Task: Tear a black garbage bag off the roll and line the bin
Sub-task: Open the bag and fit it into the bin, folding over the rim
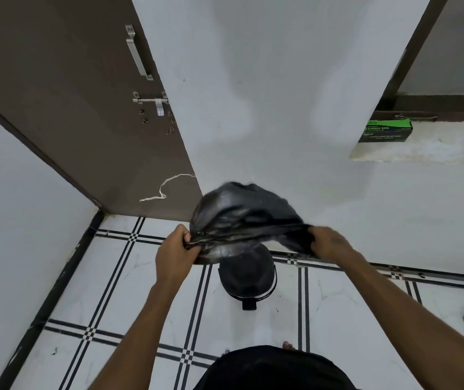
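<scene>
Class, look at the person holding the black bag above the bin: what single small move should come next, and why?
Probably lower the garbage bag straight down so its mouth meets the bin. The left hand and right hand each grip one side of the opening, the bag is puffed up with air, and the bin stands on the floor below the hands, not yet lined.
</scene>
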`<state>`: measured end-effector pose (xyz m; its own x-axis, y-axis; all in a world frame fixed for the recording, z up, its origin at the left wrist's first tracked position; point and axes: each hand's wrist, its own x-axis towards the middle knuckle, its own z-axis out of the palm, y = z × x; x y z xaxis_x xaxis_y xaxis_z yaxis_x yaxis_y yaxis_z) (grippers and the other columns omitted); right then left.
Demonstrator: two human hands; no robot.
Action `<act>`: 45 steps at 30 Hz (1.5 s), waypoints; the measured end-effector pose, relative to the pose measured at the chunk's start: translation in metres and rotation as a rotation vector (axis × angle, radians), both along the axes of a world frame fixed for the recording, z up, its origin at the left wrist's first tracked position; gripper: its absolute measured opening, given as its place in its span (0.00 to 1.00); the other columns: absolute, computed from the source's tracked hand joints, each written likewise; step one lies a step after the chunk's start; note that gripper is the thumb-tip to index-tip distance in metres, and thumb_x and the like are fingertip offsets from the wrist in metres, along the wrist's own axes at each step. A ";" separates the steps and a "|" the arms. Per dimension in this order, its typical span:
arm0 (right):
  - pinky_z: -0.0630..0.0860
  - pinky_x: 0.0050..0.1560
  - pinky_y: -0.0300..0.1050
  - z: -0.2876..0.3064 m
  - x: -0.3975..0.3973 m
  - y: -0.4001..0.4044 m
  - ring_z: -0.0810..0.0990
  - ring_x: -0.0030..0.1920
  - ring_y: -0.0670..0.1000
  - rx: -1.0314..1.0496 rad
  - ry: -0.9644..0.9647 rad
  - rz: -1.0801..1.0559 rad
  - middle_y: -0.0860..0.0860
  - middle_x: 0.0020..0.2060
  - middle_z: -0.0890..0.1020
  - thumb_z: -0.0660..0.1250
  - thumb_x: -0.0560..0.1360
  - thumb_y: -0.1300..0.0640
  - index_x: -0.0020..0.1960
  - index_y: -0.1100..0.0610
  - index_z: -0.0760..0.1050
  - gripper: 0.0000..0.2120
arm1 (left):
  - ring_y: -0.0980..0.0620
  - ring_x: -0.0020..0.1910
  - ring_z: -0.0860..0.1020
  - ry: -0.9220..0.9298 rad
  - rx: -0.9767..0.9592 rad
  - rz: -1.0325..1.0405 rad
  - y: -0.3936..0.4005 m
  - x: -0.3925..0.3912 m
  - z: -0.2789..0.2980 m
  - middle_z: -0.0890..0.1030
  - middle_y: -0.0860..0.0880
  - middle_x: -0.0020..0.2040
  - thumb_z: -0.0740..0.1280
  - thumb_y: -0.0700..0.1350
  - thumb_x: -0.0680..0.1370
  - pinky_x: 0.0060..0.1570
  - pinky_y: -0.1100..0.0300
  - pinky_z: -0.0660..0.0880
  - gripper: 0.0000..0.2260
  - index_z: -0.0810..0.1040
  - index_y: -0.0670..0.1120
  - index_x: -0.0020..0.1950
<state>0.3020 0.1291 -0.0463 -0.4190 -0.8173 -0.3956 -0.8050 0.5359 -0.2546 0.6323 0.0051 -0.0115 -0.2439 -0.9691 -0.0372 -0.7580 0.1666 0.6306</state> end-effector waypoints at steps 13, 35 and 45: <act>0.72 0.46 0.42 -0.030 -0.012 0.012 0.80 0.49 0.55 -0.272 -0.072 -0.059 0.50 0.45 0.79 0.65 0.72 0.65 0.46 0.51 0.83 0.12 | 0.49 0.35 0.81 -0.085 0.238 -0.013 0.029 0.007 -0.027 0.82 0.47 0.37 0.77 0.53 0.67 0.37 0.53 0.77 0.31 0.62 0.55 0.62; 0.77 0.45 0.47 -0.043 0.002 0.009 0.75 0.49 0.53 -0.448 -0.084 0.064 0.49 0.58 0.72 0.66 0.73 0.64 0.60 0.49 0.76 0.18 | 0.52 0.32 0.69 0.019 -0.003 0.117 0.065 0.025 -0.040 0.73 0.50 0.34 0.69 0.32 0.74 0.32 0.62 0.65 0.12 0.68 0.46 0.40; 0.73 0.45 0.44 -0.069 0.050 -0.013 0.80 0.47 0.59 -0.191 -0.038 0.034 0.54 0.46 0.80 0.60 0.74 0.65 0.55 0.54 0.82 0.17 | 0.49 0.33 0.75 -0.058 -0.004 0.107 0.048 0.080 -0.054 0.77 0.54 0.34 0.71 0.38 0.70 0.32 0.60 0.68 0.08 0.75 0.48 0.41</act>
<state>0.3522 0.1158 -0.1149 -0.3775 -0.8924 -0.2472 -0.8097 0.4477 -0.3795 0.7120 0.0534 -0.0657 -0.1363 -0.9897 -0.0441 -0.8067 0.0850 0.5849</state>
